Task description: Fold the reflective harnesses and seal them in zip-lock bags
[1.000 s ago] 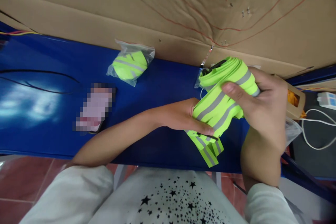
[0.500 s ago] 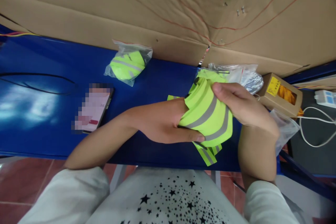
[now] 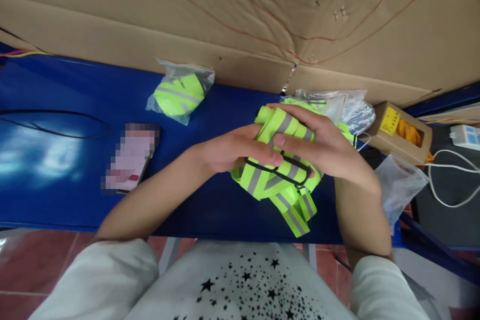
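Note:
A reflective vest of neon-yellow straps with grey stripes and black trim is bunched between my hands above the blue table. My left hand grips its left side, thumb laid across the front. From the right, my right hand closes over the bundle with its thumb on top of the rolled part. Strap ends hang down at the front, near the table edge. Behind my right hand lies more neon-yellow material, partly hidden. My fingers under the bundle are mostly out of sight.
On the blue table lie a phone, a bagged neon-yellow item and a black cable. At right are a clear bag, a cardboard box and a white cable. A cardboard wall rises behind.
The vest has been turned and squeezed into a narrower roll, with black edging now facing me. My right hand has moved left, and its thumb now lies across the roll.

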Tool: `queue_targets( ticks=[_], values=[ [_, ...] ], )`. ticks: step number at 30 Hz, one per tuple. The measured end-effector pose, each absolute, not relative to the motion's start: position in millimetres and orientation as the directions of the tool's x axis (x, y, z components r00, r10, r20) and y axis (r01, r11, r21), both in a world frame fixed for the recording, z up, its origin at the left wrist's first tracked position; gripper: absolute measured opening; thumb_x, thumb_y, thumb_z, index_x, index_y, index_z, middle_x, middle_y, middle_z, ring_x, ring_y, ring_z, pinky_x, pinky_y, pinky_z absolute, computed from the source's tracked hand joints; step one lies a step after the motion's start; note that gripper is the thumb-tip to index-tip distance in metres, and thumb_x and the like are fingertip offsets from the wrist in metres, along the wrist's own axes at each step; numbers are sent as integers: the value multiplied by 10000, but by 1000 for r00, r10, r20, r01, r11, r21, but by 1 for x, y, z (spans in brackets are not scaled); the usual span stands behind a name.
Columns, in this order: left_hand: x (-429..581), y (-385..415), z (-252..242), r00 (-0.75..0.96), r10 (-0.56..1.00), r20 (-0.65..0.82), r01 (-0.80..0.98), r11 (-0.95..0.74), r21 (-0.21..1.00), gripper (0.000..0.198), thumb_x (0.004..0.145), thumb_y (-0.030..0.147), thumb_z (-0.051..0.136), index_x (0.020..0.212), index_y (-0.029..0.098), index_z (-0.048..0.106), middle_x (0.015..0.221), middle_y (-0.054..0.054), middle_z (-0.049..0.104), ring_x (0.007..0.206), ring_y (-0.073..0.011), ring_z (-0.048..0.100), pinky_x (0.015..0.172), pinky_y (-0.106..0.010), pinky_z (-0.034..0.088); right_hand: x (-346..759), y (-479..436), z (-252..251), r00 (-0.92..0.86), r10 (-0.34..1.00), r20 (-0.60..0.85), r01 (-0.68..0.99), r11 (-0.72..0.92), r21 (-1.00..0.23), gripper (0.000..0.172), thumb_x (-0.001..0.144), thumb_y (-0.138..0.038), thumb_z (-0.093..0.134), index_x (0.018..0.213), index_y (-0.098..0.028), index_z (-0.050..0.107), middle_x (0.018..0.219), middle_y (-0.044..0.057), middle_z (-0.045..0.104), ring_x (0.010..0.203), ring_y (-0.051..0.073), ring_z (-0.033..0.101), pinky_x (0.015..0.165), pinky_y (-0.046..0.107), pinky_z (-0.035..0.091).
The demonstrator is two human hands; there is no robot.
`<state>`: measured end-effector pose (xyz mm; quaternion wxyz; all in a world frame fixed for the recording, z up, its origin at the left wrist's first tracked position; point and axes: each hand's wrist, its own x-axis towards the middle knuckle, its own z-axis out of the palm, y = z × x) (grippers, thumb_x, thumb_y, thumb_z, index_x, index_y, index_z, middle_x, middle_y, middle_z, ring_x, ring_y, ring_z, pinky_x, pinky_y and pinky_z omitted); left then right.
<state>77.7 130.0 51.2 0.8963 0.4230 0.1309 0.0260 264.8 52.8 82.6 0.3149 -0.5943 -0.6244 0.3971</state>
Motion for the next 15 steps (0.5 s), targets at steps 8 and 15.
queue_targets(
  ticks=[8, 15],
  values=[
    [84, 127, 48, 972, 130, -194, 88, 564, 821, 285, 782, 281, 886, 1018, 155, 788, 984, -74, 806, 883, -189, 763, 797, -284, 627, 277, 50, 87, 216, 967, 136, 440, 28, -898, 388, 877, -477, 802, 1201, -271, 744, 1095, 13, 769, 957, 244, 734, 878, 410, 628],
    [86, 133, 43, 998, 36, -49, 40, 231, 972, 262, 974, 388, 707, 932, 135, 760, 791, -63, 756, 663, -109, 671, 529, -161, 480, 290, 41, 86, 79, 990, -116, 62, -121, -991, 328, 931, -582, 705, 1019, -277, 786, 930, 18, 792, 915, 286, 779, 799, 445, 663]
  ],
)
